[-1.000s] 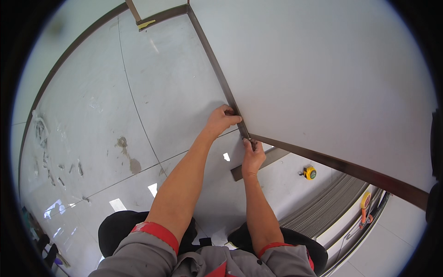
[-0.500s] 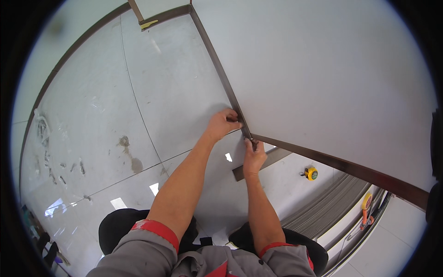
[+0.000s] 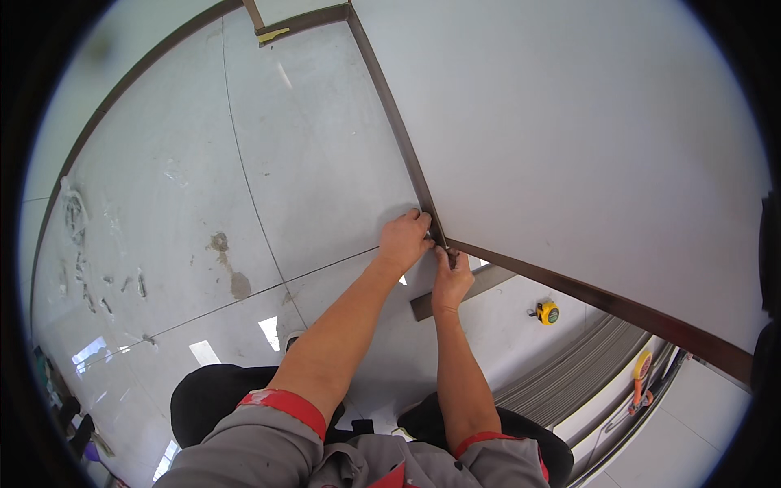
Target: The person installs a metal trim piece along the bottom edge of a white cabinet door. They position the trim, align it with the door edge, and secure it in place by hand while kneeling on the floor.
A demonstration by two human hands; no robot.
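Note:
Brown skirting board (image 3: 396,122) runs along the foot of the white wall and turns an outside corner in front of me. My left hand (image 3: 404,242) is at the board just before this corner, its fingers curled and thumb bent in; whatever lies between them is hidden. Right at the corner, my right hand (image 3: 451,283) pinches a small dark piece (image 3: 453,259) between thumb and fingers, close against the skirting; its exact kind is unclear. Beside the right wrist, a loose brown strip (image 3: 480,283) lies on the floor.
A yellow tape measure (image 3: 547,313) sits on the tiles to the right. Beyond it lies a stack of grey-brown strips (image 3: 573,366) with an orange-handled tool (image 3: 641,382) alongside. Plastic scraps (image 3: 75,215) litter the floor at left. A yellow piece (image 3: 273,35) rests on the far skirting.
My left hand has slid along the skirting toward the corner, closer to my right hand. The right hand stays at the corner with the small dark piece. The view has shifted slightly.

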